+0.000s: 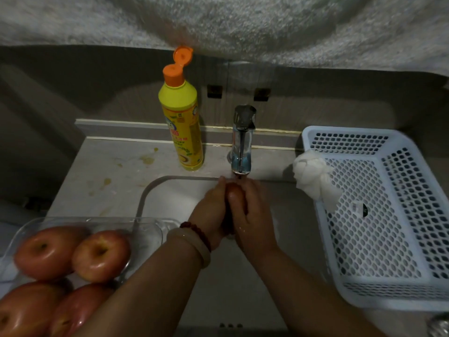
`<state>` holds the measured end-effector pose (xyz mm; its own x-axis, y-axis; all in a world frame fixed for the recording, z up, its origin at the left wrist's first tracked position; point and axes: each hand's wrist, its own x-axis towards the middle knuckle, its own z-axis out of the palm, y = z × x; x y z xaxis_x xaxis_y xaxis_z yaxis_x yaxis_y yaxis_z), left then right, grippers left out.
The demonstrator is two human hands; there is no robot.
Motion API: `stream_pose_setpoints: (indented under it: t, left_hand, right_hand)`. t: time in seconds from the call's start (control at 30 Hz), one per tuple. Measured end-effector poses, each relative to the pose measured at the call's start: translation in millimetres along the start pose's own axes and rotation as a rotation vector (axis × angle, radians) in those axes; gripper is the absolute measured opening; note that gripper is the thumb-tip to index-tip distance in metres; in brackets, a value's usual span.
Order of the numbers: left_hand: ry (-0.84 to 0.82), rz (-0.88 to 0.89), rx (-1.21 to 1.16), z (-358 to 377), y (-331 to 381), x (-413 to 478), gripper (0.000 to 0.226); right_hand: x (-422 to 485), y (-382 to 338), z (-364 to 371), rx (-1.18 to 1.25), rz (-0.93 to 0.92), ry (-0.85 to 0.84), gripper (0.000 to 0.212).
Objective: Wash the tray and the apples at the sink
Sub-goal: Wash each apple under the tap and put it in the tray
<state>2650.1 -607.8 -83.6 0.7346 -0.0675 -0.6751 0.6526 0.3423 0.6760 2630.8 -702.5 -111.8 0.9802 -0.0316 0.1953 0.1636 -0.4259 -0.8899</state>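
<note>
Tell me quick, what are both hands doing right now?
Left hand: curled round the apple under the tap.
Right hand: curled round the same apple from the other side.

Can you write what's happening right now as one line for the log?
step: rinsing apple under faucet | left hand + right hand: cupped around it | clear tray: four apples | basket: no apples

Clear plastic tray [155,229], glossy wet apples [73,254]

Tray [148,229] of apples [100,255] left of sink [170,190], basket [379,215] right, faucet [243,139] behind.
</note>
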Motion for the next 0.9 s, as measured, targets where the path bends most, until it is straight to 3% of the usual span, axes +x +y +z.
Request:
stream_pose_setpoints:
  t: [0.1, 0.23, 0.4, 0.57, 0.73, 0.9]
  left_hand:
    - [0.003, 0.030, 0.031, -5.2, 0.0, -0.3, 0.044]
    - [0.154, 0.157, 0.087, -1.9, 0.8, -9.4, 0.024]
    - [0.225, 0.278, 0.149, -6.3, 11.3, -19.1, 0.015]
    - [0.264, 0.306, 0.141, -11.6, 20.4, -32.3, 0.028]
    - [0.256, 0.299, 0.074, -15.9, 31.7, -46.9, 0.038]
    - [0.263, 0.318, 0.049, -28.1, 40.5, -57.7, 0.036]
  right_hand:
    - [-10.0, 1.9, -1.0, 0.029, 0.023, -0.077, 0.045]
    - [-4.4, -13.0, -16.4, 0.050, 0.154, 0.108, 0.030]
    - [32.8, -54.1, -46.7, -0.113, -0.088, 0.278, 0.034]
    - [72.3, -82.2, -49.2, -0.307, -0.291, 0.197, 0.044]
    - [60.1, -62.7, -36.0, -0.502, -0.314, 0.097, 0.042]
    - [54.3, -68.2, -34.0, -0.614, -0.336, 0.154, 0.045]
